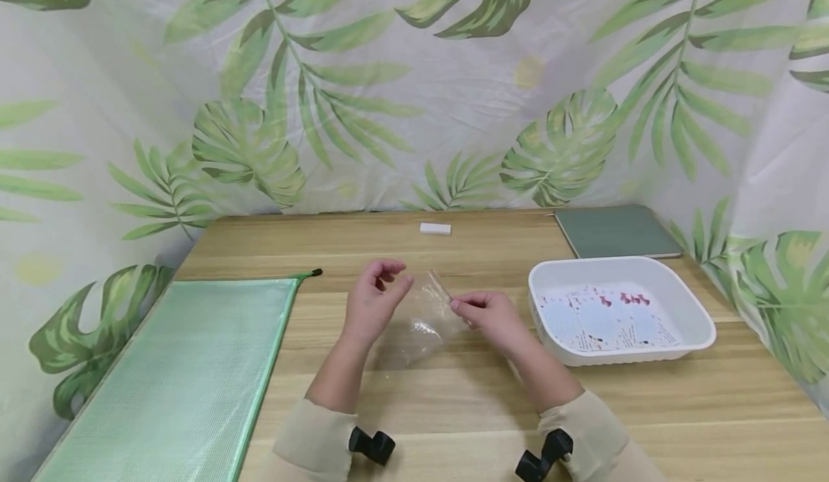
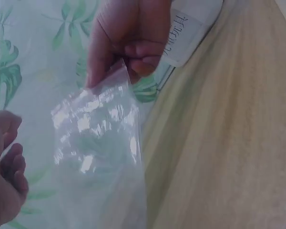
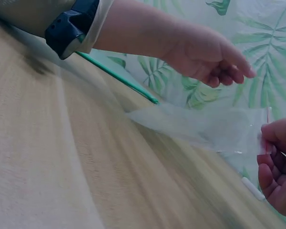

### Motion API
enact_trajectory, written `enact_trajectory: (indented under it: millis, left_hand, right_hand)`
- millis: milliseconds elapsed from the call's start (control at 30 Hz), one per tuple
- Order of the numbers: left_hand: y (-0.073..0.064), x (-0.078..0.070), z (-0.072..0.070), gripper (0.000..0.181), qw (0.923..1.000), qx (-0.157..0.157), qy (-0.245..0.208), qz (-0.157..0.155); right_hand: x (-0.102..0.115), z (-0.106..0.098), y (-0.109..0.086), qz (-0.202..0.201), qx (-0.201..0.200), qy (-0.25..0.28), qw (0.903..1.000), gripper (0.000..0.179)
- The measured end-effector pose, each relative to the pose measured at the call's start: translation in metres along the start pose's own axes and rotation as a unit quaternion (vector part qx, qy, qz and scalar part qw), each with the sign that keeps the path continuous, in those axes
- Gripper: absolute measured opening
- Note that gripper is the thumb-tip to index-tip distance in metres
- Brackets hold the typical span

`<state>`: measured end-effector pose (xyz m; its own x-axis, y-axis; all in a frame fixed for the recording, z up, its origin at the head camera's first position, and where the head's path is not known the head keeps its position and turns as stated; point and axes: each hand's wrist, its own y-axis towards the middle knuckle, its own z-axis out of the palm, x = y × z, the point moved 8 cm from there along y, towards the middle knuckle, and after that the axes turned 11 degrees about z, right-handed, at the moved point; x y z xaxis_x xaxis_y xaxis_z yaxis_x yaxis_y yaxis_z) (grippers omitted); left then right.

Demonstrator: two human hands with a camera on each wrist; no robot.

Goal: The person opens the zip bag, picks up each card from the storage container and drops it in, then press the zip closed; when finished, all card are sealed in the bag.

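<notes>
A clear plastic zip bag (image 1: 424, 320) hangs over the middle of the table, its top edge up. My right hand (image 1: 487, 316) pinches the bag's upper right corner between thumb and fingers. My left hand (image 1: 374, 298) is raised beside the bag's left side, fingers loosely bent and apart from it. In the left wrist view the bag (image 2: 102, 143) looks flat and shiny, with nothing visible inside. The right wrist view shows a reddish line along its top edge, close to the right hand's fingers (image 3: 271, 138).
At the left lies a green mesh zip pouch (image 1: 175, 367). A white plastic basin (image 1: 622, 352) with a printed bottom stands at the right, a grey-green notebook (image 1: 618, 230) behind it. Near the table's back edge is a small white block (image 1: 435, 229). A leaf-patterned curtain (image 1: 363, 129) hangs behind.
</notes>
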<state>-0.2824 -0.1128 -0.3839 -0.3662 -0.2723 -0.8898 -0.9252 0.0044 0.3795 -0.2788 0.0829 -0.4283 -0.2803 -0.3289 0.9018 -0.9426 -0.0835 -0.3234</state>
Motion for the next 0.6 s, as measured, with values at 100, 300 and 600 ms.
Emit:
enact_trajectory:
  millis: [100,300,600]
  left_hand:
    - [-0.004,0.0,0.004,0.017,0.9987,-0.002,-0.032,-0.039]
    - [-0.014,0.013,0.029,0.019,0.9897,0.05,-0.07,-0.114]
    - [-0.018,0.026,0.037,0.015,0.9853,0.032,-0.086,-0.144]
  right_hand:
    - [-0.001,0.004,-0.001,0.0,-0.012,0.025,0.9996,0.025]
    - [0.001,0.016,-0.007,-0.033,-0.029,-0.013,0.999,0.018]
    - [0.007,0.022,-0.016,-0.082,-0.064,-0.086,0.9909,0.015]
